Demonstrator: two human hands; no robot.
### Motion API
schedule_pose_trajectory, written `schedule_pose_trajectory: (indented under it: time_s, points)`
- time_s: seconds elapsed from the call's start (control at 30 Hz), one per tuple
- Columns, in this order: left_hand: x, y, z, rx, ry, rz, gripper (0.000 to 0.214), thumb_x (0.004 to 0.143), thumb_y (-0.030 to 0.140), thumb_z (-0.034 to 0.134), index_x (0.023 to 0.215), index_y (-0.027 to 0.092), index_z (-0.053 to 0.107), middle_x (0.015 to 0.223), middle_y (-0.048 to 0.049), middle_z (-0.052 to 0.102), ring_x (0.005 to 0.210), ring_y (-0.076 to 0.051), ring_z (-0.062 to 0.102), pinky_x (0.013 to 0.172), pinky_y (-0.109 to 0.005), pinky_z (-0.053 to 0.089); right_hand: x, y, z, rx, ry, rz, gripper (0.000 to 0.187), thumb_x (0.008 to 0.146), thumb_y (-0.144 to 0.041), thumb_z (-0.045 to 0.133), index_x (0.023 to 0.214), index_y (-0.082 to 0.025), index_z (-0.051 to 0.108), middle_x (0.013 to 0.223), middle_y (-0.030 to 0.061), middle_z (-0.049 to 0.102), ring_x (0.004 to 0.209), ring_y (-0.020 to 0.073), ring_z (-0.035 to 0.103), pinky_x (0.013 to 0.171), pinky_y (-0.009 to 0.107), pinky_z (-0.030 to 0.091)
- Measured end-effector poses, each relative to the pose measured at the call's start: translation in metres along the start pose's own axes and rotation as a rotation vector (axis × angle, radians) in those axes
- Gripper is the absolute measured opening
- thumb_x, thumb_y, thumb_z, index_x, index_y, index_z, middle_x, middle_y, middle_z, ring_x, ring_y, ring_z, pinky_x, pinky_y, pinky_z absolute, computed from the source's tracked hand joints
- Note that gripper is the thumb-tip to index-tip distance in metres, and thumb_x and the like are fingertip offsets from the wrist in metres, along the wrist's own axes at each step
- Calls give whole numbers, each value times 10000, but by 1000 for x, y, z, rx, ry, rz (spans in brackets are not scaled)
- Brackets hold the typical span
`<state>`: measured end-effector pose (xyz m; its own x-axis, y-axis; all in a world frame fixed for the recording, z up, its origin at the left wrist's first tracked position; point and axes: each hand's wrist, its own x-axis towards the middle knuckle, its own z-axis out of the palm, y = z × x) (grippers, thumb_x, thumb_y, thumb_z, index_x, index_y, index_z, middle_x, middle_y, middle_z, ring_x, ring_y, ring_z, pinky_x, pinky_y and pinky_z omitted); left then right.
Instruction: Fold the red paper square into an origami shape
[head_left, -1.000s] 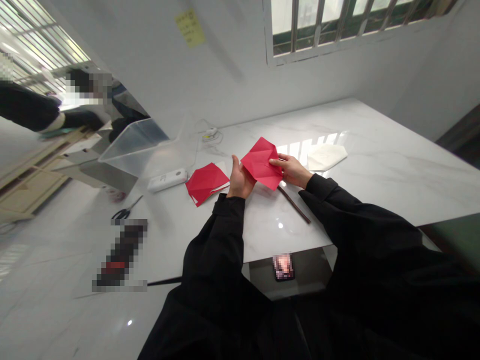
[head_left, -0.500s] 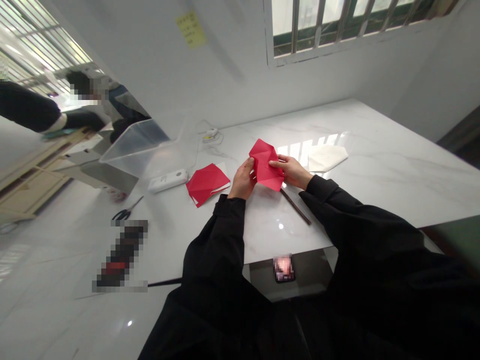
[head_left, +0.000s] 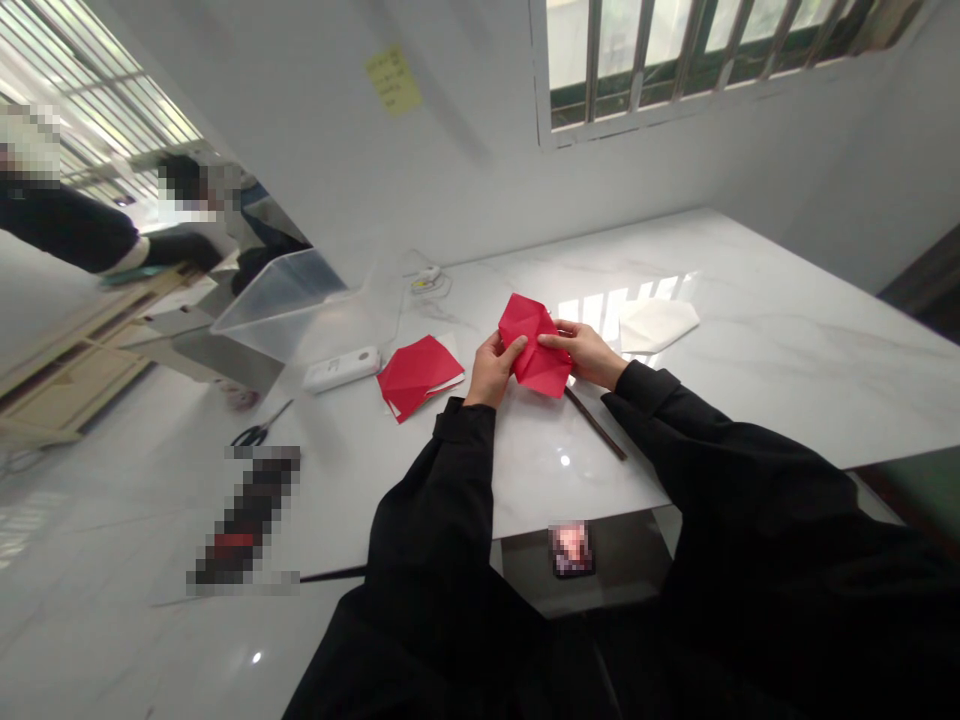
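A creased piece of red paper (head_left: 534, 350) is held up above the table between my two hands. My left hand (head_left: 495, 368) grips its left edge, thumb lying on the front face and fingers behind. From the other side my right hand (head_left: 589, 352) pinches it, thumb tip near the paper's middle. Below the paper, a thin dark brown stick (head_left: 596, 424) lies on the table, its upper end partly covered. To the left rests a small pile of folded red paper (head_left: 420, 375) with white edges showing. A folded white paper (head_left: 658, 326) lies right of my right hand.
On the left are a white power strip (head_left: 343, 369), black-handled scissors (head_left: 255, 434) and a clear plastic bin (head_left: 281, 300). A phone (head_left: 571, 550) lies on a dark surface below the table's front edge (head_left: 577, 525). Other people are at the far left.
My left thumb has moved right, from the paper's edge onto its front face. The paper stays in both hands. The whole view has shifted slightly.
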<state>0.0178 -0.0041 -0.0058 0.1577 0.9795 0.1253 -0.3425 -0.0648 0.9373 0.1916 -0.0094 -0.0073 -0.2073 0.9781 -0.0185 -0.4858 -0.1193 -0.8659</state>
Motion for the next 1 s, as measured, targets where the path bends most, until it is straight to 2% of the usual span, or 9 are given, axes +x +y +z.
schedule_pose_trajectory:
  time_s: [0.13, 0.53, 1.0]
  points:
    - [1, -4, -3, 63, 9, 20, 540, 623, 434, 931, 1041, 161, 724, 1091, -104, 776, 1114, -297, 700, 985, -402, 548, -1, 0, 1, -19, -13, -9, 297, 729, -230, 882, 970, -185, 715, 945, 48, 784, 794, 178, 735, 768, 303, 628]
    - [0, -3, -5, 100, 35, 31, 553, 590, 410, 948, 1036, 158, 739, 1062, -100, 780, 1090, -296, 701, 977, -400, 545, -4, -1, 4, -46, -9, -16, 332, 689, -273, 908, 944, -191, 712, 934, 37, 775, 799, 181, 724, 774, 315, 616]
    - [-3, 0, 1, 94, 54, 5, 592, 557, 421, 960, 1036, 165, 725, 1009, -97, 782, 1086, -316, 710, 956, -418, 563, -5, -3, 5, -83, -4, -26, 282, 722, -257, 880, 941, -182, 719, 950, 50, 773, 805, 177, 719, 787, 317, 615]
